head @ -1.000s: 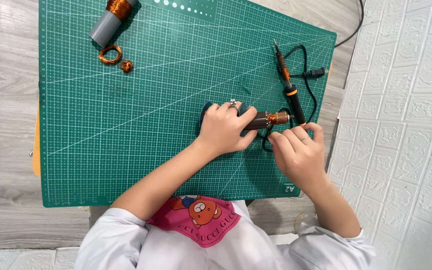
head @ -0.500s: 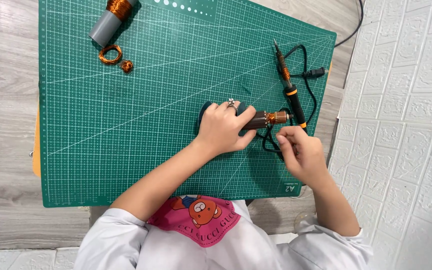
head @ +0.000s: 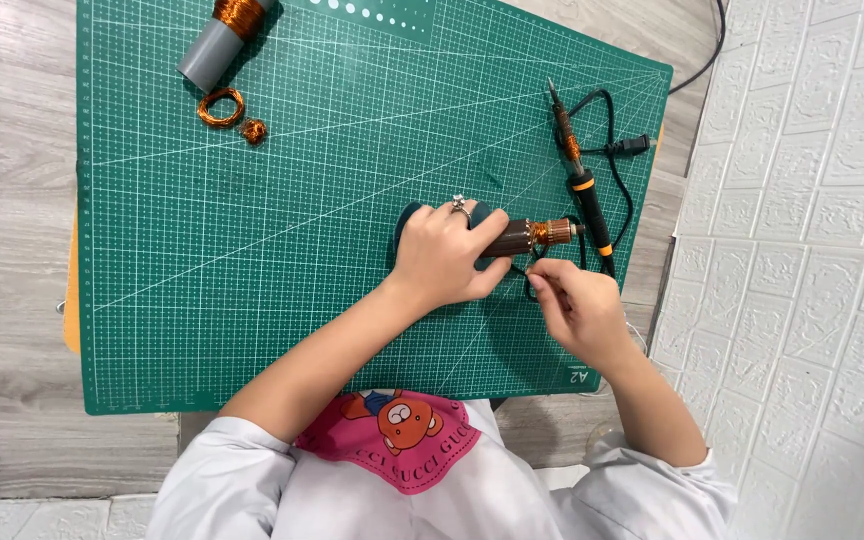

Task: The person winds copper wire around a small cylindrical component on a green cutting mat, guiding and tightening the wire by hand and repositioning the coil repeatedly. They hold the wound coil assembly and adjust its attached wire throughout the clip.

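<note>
Fingers of the left hand (head: 447, 255) wrap and press down on a dark cylindrical motor armature (head: 517, 238) lying on the green cutting mat (head: 282, 220), its copper-wound end pointing right. Right hand (head: 577, 305) sits just beside that end, thumb and forefinger pinched together, apparently on a fine wire too thin to confirm. Soldering iron (head: 577, 170) lies just beyond the armature, tip away from the hands; its black cable (head: 624, 180) loops close by. Risk: a hard tug could snap the wire or roll the armature; a wrist could brush the iron if it is hot. Copper coil ring (head: 222, 106) and grey tube (head: 214, 50) rest well apart, top left.
</note>
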